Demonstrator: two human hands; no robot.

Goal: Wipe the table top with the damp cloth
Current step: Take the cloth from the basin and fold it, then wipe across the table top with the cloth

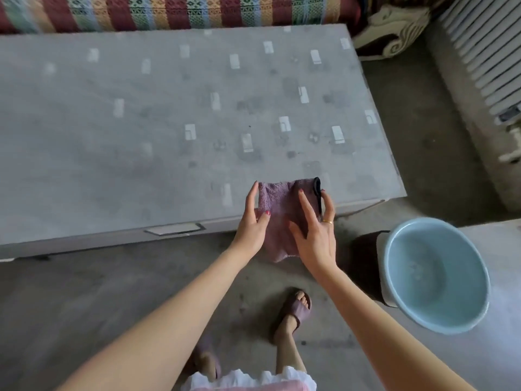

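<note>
A purple fluffy cloth (277, 210) with a black edge hangs stretched between my two hands over the near edge of the grey table top (169, 114). My left hand (252, 221) pinches its left side, thumb in front. My right hand (317, 230) grips the right side by the black trim, fingers spread across the cloth. The cloth's lower end dangles below the table edge. The table top has white rectangular marks and dark smudges, mostly toward its right half.
A light blue basin (435, 273) holding water sits at the right on a dark stand beside the table. A striped sofa (180, 11) runs behind the table. A white radiator (487, 55) is at far right. My sandalled feet stand on the concrete floor (84, 292).
</note>
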